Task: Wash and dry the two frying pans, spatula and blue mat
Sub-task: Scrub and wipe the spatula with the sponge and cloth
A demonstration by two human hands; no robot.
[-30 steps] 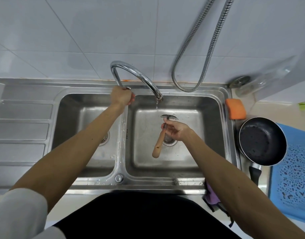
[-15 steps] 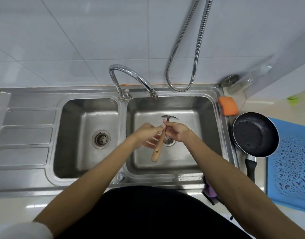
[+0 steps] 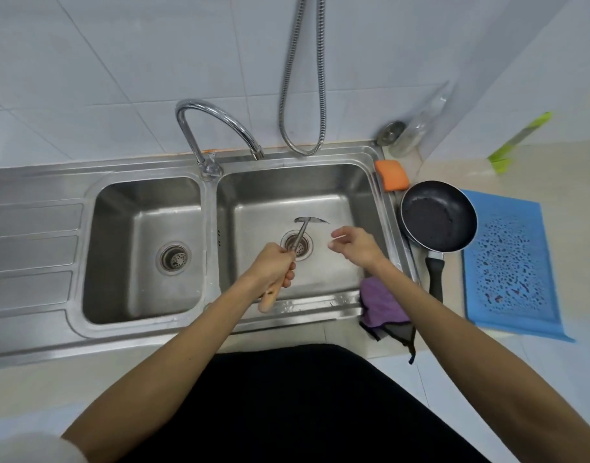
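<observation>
So the spatula [image 3: 298, 240] has swapped hands since half a second ago: back then my right hand had it pinched up near the metal neck while my left was reaching in, and a second ago my left was still up on the tap. Now my left hand [image 3: 272, 266] has its fingers wrapped tight around the wooden handle, and my right hand [image 3: 355, 246] has let go and drifted off toward 3 o'clock, fingers loosely spread and holding nothing, just hanging over the right-hand basin of the sink [image 3: 320, 305]. The view has also widened out a bit, so more of the counter shows than before. The spatula itself is above the right basin, right over the drain [image 3: 297, 245]; the pale wooden handle pokes out of my fist toward 7 o'clock, over the front rim, and the thin metal shaft runs up toward 12 to the flat blade, which I see edge-on as a dark thin curved sliver. It isn't touching the basin floor as far as I can tell. The faucet [image 3: 216, 128] spout ends over the back of the right basin at about 11 o'clock from the blade, and I can't make out any stream coming from it. Off at 3 o'clock from the sink, one black frying pan [image 3: 438, 218] sits on the counter with its handle pointing at 6, its rim overlapping the left edge of the blue mat [image 3: 510, 262], which looks beaded with dark wet spots. An orange sponge [image 3: 391, 175] is just behind the pan, and a purple cloth [image 3: 382, 302] is draped over the sink's front right corner under my right forearm.
</observation>
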